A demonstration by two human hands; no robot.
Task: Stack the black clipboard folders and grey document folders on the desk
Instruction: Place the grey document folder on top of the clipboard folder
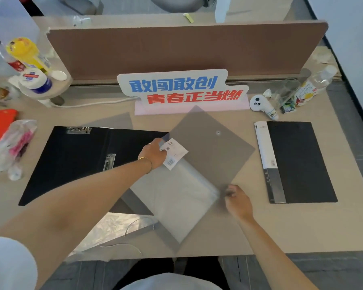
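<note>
A grey document folder (210, 149) lies turned like a diamond at the desk's middle, its flap open and a white label near its left corner. My left hand (153, 153) grips that left corner by the label. My right hand (237, 199) pinches the folder's lower right edge. An open black clipboard folder (71, 162) with metal clips lies flat on the left, partly under the grey one. Another grey folder (113, 121) peeks out behind it. A closed black folder (300, 162) with a white spine label lies on the right.
A printed sign (182, 88) stands at the back before a brown partition (176, 49). Bottles (312, 86) and a white toy (262, 106) sit back right. Bottles, a red bag and a plastic bag (13, 143) crowd the left. Clear plastic wrap (113, 229) lies at the front edge.
</note>
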